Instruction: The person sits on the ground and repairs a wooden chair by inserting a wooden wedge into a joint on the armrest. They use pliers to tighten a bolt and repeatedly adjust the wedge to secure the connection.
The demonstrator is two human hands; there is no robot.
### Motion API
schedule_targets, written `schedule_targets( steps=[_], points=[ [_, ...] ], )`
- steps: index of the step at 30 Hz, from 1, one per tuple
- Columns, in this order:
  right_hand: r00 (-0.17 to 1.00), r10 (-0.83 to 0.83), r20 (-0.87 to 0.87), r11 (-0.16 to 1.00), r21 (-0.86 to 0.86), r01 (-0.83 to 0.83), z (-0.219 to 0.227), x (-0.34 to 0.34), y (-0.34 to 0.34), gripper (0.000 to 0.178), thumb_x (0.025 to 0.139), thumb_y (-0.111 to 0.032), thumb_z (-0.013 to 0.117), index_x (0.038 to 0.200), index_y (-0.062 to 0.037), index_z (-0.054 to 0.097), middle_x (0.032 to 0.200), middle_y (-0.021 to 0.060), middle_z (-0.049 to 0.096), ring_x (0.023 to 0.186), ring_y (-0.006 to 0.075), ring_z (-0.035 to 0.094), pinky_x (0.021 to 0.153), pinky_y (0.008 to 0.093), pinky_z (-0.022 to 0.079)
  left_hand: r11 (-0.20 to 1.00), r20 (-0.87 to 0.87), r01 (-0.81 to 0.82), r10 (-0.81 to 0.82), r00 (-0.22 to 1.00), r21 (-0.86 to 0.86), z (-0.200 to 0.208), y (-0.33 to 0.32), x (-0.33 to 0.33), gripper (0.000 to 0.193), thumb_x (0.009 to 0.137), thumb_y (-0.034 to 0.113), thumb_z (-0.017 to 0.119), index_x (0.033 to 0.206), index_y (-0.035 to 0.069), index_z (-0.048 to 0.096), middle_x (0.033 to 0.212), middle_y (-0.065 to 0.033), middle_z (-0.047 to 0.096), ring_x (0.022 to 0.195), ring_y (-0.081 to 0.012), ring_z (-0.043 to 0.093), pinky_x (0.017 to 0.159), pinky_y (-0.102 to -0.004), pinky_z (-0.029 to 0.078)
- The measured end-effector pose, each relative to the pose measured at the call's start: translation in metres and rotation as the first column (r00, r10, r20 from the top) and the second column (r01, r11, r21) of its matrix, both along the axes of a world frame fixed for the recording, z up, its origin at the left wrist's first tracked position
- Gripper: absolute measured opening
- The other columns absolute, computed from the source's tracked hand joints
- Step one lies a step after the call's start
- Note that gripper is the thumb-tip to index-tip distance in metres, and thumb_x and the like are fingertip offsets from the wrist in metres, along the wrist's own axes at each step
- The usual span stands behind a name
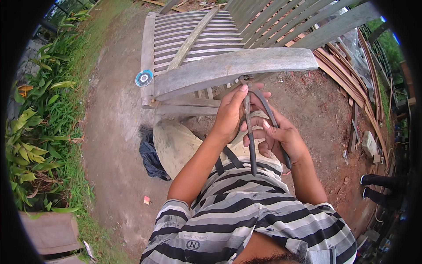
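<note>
Two-handled pincers (252, 145) beside the armrest (233, 67): left hand (231, 113) grips their pivot end, right hand (285, 135) one handle; likely positioning, next needing squeezing.

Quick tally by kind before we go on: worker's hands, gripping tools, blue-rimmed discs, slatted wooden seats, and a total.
Worker's hands: 2, left hand and right hand
Pincers: 1
Blue-rimmed disc: 1
Slatted wooden seat: 1
Total: 5

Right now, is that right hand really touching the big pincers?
Touching. The head view shows the right hand with its thumb lying against the curved handle of the pincers, no gap between them.
</note>
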State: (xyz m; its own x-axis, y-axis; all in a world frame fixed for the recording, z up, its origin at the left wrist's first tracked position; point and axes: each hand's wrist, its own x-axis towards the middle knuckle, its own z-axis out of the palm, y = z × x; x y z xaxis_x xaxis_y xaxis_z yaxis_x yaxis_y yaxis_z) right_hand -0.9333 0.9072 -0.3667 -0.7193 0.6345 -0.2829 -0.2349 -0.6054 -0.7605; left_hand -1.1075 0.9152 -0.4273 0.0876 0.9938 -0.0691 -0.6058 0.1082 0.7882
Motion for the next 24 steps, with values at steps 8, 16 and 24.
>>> schedule_targets(
  steps=[8,16,24],
  points=[
    [0.927,-0.010,-0.376,0.980,-0.190,-0.067,-0.027,0.002,-0.003,0.091,0.098,-0.020,0.064,0.165,-0.0110,0.004,0.148,0.0399,0.039,0.132,0.0610,0.047,0.091,0.0624,0.061,0.998,0.076,0.059,-0.061,0.995,0.033,0.002,0.006,-0.003,0.052,0.109,0.029,0.042,0.139,-0.012,0.051,0.119,-0.0283,0.070,0.106,-0.0309,0.071,0.099,-0.0415,0.056],
    [0.945,0.005,-0.328,0.984,-0.167,-0.063,-0.032,0.007,-0.003,0.077,0.102,-0.017,0.060,0.165,-0.0119,0.015,0.133,0.0284,0.055,0.112,0.0402,0.065,0.074,0.0411,0.061,0.995,0.031,0.098,-0.098,0.995,0.005,0.007,0.006,-0.007,0.054,0.111,0.034,0.043,0.139,-0.010,0.053,0.118,-0.0256,0.071,0.104,-0.0279,0.072,0.096,-0.0388,0.056],
    [0.871,-0.148,0.469,0.892,0.443,-0.087,-0.015,-0.002,-0.009,0.066,0.107,-0.013,0.053,0.165,-0.0115,0.021,0.112,0.0113,0.065,0.086,0.0172,0.065,0.055,0.0241,0.049,0.990,-0.110,0.140,-0.142,0.984,-0.029,0.000,0.015,-0.014,0.052,0.112,0.038,0.043,0.137,-0.004,0.058,0.121,-0.0186,0.072,0.106,-0.0244,0.071,0.094,-0.0381,0.056]
  ],
)
